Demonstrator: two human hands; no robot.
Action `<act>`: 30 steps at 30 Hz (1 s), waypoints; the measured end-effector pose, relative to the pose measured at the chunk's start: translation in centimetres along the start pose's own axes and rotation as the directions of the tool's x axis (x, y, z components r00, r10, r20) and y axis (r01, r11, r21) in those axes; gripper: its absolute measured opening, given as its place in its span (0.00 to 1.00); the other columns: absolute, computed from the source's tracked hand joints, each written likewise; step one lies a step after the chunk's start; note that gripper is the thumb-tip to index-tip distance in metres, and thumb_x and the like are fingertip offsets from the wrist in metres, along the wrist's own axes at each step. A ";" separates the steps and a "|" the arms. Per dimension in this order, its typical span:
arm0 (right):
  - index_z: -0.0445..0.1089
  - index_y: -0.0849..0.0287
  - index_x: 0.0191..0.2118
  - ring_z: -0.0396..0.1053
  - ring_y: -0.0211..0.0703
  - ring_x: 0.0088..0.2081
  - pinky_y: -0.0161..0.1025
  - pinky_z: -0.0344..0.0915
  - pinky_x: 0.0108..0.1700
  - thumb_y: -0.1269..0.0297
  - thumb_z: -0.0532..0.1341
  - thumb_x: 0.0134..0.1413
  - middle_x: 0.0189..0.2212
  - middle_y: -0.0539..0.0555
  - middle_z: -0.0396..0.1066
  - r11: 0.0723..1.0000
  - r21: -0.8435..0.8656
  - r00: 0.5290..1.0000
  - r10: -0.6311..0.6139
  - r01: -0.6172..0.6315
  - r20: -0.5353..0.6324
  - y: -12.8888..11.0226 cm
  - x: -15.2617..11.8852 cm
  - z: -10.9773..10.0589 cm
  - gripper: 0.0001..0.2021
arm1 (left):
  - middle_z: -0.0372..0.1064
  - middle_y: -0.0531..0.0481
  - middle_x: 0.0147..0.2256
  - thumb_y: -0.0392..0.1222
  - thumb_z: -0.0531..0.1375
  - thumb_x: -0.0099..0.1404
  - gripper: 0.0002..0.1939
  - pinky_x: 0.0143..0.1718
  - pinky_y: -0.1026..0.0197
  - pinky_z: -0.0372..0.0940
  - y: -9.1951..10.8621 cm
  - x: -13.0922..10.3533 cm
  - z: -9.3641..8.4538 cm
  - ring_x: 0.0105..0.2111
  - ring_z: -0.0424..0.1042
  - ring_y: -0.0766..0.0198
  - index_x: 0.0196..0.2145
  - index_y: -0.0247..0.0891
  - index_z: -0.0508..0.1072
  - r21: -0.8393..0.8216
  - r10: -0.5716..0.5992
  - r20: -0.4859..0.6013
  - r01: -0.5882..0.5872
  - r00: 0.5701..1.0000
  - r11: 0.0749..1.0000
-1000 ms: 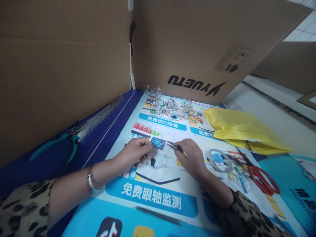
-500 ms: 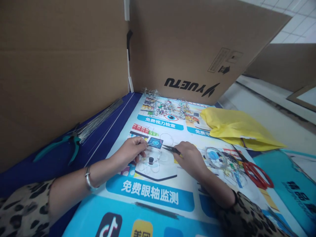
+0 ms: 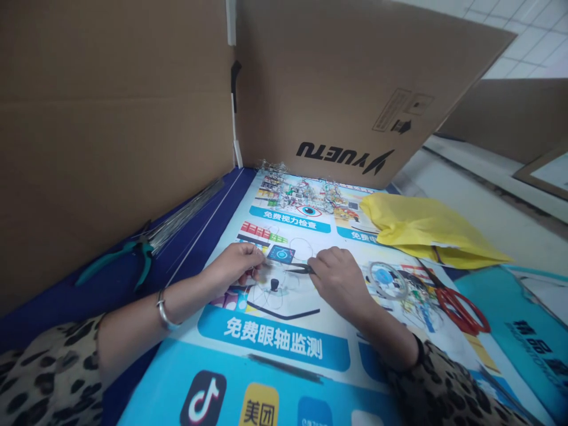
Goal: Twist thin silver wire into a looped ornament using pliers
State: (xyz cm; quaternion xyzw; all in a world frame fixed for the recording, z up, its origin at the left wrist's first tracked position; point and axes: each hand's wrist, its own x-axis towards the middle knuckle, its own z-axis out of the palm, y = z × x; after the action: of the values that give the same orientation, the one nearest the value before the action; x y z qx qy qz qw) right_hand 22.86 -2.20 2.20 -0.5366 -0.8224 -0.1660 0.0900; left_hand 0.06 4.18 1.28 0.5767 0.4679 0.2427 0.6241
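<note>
Near the middle of the printed sheet, my left hand (image 3: 238, 264) pinches a thin wire whose loops trail over the print. My right hand (image 3: 339, 281) is wrapped round small dark pliers (image 3: 300, 268), their tips pointing left toward my left fingers. A gap separates the two hands, and the thin wire (image 3: 276, 263) runs faintly across it. Whether the jaws grip the wire is too small to tell.
Teal-handled pliers (image 3: 144, 260) lie by a bundle of straight wires (image 3: 184, 216) at left. Tangled wire pieces (image 3: 306, 192) lie at the back. Right: a yellow bag (image 3: 412, 228), a clear tape roll (image 3: 387, 280), red scissors (image 3: 462, 310). Cardboard walls (image 3: 310, 83) stand behind.
The pliers in my right hand have turned flatter and shifted slightly left. My left hand has moved slightly right and up. The camera view has shifted a little.
</note>
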 end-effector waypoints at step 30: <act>0.68 0.59 0.27 0.57 0.41 0.31 0.39 0.46 0.33 0.71 0.56 0.53 0.24 0.52 0.65 0.992 -0.124 0.998 -0.042 0.035 -0.047 -0.5 0.0 -1.1 0.06 | 0.65 0.55 0.17 0.40 0.56 0.55 0.04 0.16 0.69 0.51 -0.3 -0.3 0.6 0.15 0.60 0.70 0.29 0.38 0.68 0.326 0.160 -0.004 -0.150 0.987 0.933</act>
State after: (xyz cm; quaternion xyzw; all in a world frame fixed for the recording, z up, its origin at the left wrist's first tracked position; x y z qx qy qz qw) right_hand 22.42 -2.79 3.16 -0.5209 -0.8184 -0.2311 0.0740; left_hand 0.37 3.53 1.03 0.7029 0.4641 0.2193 0.4923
